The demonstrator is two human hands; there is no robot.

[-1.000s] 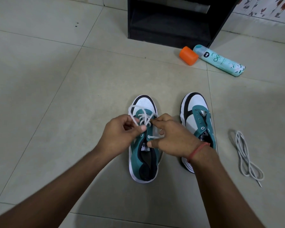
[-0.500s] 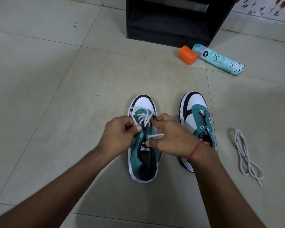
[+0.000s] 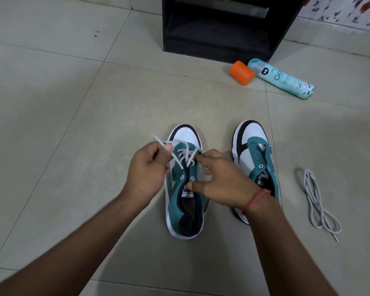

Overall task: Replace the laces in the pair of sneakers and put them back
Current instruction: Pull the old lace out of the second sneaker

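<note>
We see two teal, white and black sneakers standing side by side on the tiled floor (image 3: 73,124) in the middle of the frame, toes pointing to the top. The left sneaker (image 3: 185,206) carries a white lace (image 3: 185,155) threaded through its lower eyelets only, the upper eyelets bare. The left hand (image 3: 146,174) is curled round one strand of that lace, pinching it and drawing it out towards the left of the frame, where its loose end sticks out past the knuckles. The right hand (image 3: 220,182) lies over the right flank of the same sneaker, its fingers (image 3: 203,160) bent and pinching the lace at the crossings, thumb stretched across the tongue label. A red thread bracelet (image 3: 256,200) circles the right wrist.

The right sneaker (image 3: 252,150) has no lace in its eyelets and is partly covered by the right forearm. At the right of the frame, well apart from the sneakers, a spare grey lace (image 3: 314,201) lies in loose loops on the floor.

In the upper right, a pale green spray can (image 3: 284,79) lies on its side with an orange cap (image 3: 241,72) just beside it, both in front of a black cabinet (image 3: 218,39)
</note>
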